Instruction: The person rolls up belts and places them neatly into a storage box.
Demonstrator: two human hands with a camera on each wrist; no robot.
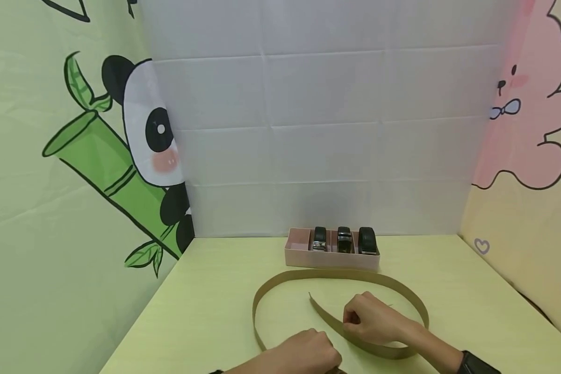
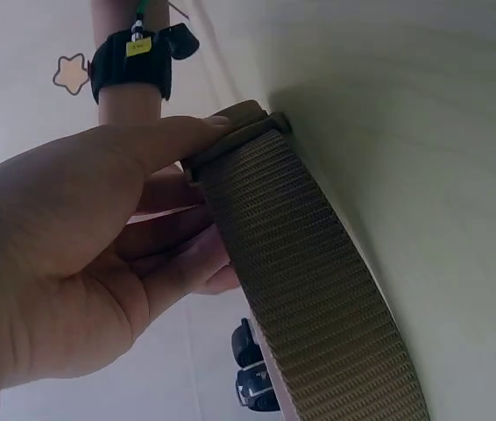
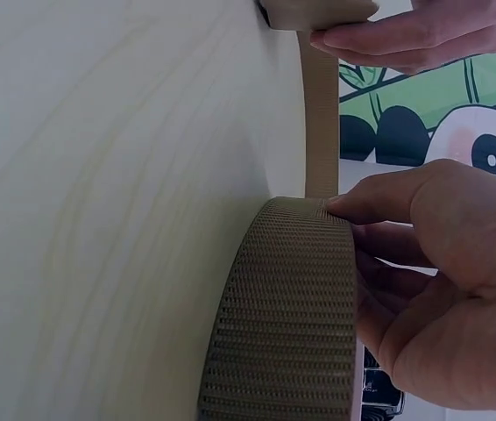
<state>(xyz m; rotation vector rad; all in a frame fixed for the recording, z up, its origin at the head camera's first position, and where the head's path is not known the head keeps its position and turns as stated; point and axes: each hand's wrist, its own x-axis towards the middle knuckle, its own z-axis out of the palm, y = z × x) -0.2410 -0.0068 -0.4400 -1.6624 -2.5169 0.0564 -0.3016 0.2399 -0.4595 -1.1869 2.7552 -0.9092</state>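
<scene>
A tan-olive woven belt (image 1: 336, 274) stands on its edge on the table in a wide loop. In the head view, my left hand (image 1: 299, 356) is at the bottom edge, gripping one end of it. The left wrist view shows the thumb and fingers pinching that end at a buckle-like bar (image 2: 239, 145). My right hand (image 1: 378, 319) pinches the belt a short way from its other, free tip (image 1: 314, 301), which curves up toward the loop's middle. The right wrist view shows the thumb (image 3: 371, 197) on the strap's upper edge, fingers behind.
Behind the loop stands a pink divided box (image 1: 332, 258) holding rolled black belts (image 1: 344, 240) with metal buckles in separate compartments. The pale yellow table (image 1: 205, 291) ends at a white back cloth (image 1: 322, 130). Printed side cloths (image 1: 51, 259) flank it.
</scene>
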